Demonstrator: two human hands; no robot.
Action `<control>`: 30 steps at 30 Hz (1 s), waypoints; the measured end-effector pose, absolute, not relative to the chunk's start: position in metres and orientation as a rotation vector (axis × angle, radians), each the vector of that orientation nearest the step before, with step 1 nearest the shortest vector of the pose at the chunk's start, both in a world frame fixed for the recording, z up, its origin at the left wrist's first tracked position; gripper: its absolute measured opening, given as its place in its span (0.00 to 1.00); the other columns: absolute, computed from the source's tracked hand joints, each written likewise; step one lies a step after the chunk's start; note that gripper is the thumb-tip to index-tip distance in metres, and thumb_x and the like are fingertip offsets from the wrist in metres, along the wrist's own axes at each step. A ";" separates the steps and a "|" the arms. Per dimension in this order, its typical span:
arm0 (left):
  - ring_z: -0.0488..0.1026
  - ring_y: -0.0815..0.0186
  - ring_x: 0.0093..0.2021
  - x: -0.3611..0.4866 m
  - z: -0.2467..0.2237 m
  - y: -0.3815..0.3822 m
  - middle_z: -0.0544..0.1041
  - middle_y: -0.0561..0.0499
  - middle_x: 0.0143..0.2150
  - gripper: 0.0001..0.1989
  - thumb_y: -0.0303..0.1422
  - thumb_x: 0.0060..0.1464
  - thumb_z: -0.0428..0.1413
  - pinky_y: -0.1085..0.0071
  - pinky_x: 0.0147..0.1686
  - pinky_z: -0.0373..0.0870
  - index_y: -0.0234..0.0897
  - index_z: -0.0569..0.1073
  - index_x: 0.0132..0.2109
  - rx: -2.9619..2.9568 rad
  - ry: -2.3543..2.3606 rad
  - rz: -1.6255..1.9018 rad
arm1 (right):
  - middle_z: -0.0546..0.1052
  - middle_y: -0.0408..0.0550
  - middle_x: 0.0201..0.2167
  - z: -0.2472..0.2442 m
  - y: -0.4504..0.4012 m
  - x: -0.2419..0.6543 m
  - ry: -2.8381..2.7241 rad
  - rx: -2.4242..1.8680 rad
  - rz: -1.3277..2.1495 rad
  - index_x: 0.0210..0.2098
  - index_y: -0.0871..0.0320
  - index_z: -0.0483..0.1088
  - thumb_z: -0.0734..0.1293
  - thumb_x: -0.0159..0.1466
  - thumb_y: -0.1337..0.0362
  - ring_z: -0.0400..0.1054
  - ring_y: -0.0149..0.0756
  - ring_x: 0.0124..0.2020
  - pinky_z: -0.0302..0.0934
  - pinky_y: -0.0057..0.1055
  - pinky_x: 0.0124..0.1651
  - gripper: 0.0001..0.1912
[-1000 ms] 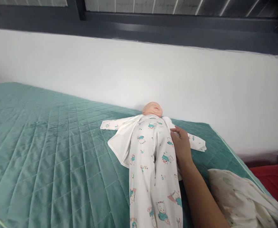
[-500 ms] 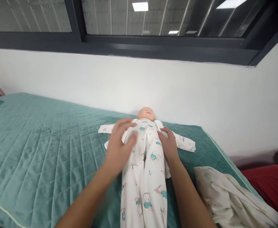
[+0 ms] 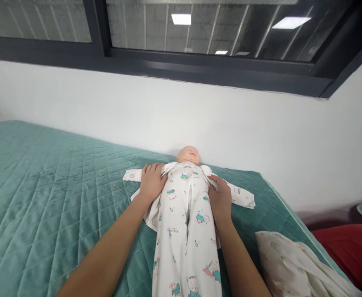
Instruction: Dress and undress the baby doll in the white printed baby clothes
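A baby doll lies on its back, head against the wall. White printed baby pants cover it from the chest down. Under it a matching baby shirt is spread, one sleeve out to each side. My left hand rests open on the shirt at the doll's left-side edge in view, fingers laid over the sleeve and thumb beside the pants. On the other side my right hand is closed, with a white edge of the shirt between thumb and fingers. The doll's arms and legs are hidden.
A green quilted cover lies under everything. Crumpled pale cloth sits at the lower right, and a red item stands beyond the edge. Behind are a white wall and a dark window frame.
My left hand has moved left and come down from above the pants onto the shirt. My right hand has closed on the shirt's edge. The view has tilted up slightly.
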State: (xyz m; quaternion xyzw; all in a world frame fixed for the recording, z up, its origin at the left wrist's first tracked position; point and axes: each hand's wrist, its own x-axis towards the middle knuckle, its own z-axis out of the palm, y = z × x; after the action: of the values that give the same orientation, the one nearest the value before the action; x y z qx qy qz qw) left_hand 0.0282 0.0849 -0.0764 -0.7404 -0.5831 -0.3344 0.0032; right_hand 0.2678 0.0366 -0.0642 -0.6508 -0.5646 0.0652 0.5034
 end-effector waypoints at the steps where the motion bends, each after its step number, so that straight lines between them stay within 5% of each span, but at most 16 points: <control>1: 0.69 0.55 0.55 0.027 -0.075 0.086 0.76 0.45 0.52 0.16 0.33 0.62 0.50 0.53 0.62 0.56 0.40 0.70 0.56 -2.318 -1.828 -1.016 | 0.77 0.51 0.47 -0.064 0.036 0.268 -1.393 -1.549 0.147 0.43 0.57 0.76 0.56 0.53 0.70 0.68 0.45 0.52 0.59 0.47 0.60 0.23; 10: 0.73 0.55 0.49 0.006 -0.070 0.087 0.79 0.46 0.46 0.15 0.30 0.61 0.48 0.62 0.48 0.66 0.39 0.75 0.50 -2.037 -2.192 -1.075 | 0.74 0.51 0.56 -0.068 0.036 0.280 -1.568 -1.658 -0.018 0.48 0.56 0.78 0.54 0.57 0.75 0.64 0.45 0.58 0.57 0.47 0.63 0.28; 18: 0.71 0.59 0.53 0.002 -0.077 0.092 0.78 0.50 0.52 0.17 0.29 0.62 0.47 0.61 0.55 0.61 0.43 0.74 0.53 -2.192 -2.083 -1.180 | 0.68 0.52 0.62 -0.060 0.030 0.278 -1.618 -1.996 -0.114 0.59 0.55 0.69 0.54 0.67 0.66 0.59 0.51 0.62 0.52 0.52 0.65 0.25; 22: 0.70 0.57 0.55 0.007 -0.080 0.093 0.78 0.49 0.51 0.15 0.38 0.64 0.48 0.58 0.58 0.57 0.44 0.73 0.54 -2.238 -2.001 -1.060 | 0.65 0.52 0.64 -0.058 0.030 0.272 -1.612 -2.043 -0.062 0.61 0.53 0.66 0.53 0.68 0.64 0.56 0.50 0.65 0.48 0.53 0.67 0.25; 30: 0.73 0.53 0.50 0.017 -0.076 0.098 0.79 0.46 0.44 0.13 0.36 0.62 0.47 0.57 0.51 0.62 0.40 0.74 0.47 -2.109 -2.114 -0.880 | 0.62 0.53 0.66 -0.060 0.030 0.271 -1.678 -2.057 -0.077 0.63 0.53 0.64 0.52 0.65 0.69 0.53 0.49 0.67 0.48 0.54 0.67 0.28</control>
State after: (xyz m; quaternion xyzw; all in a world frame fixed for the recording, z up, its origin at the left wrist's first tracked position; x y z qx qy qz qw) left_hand 0.0172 0.0977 -0.0762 -0.6774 -0.6790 -0.2827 0.0143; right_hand 0.2709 0.0299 -0.0599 -0.7517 -0.6134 -0.0282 0.2406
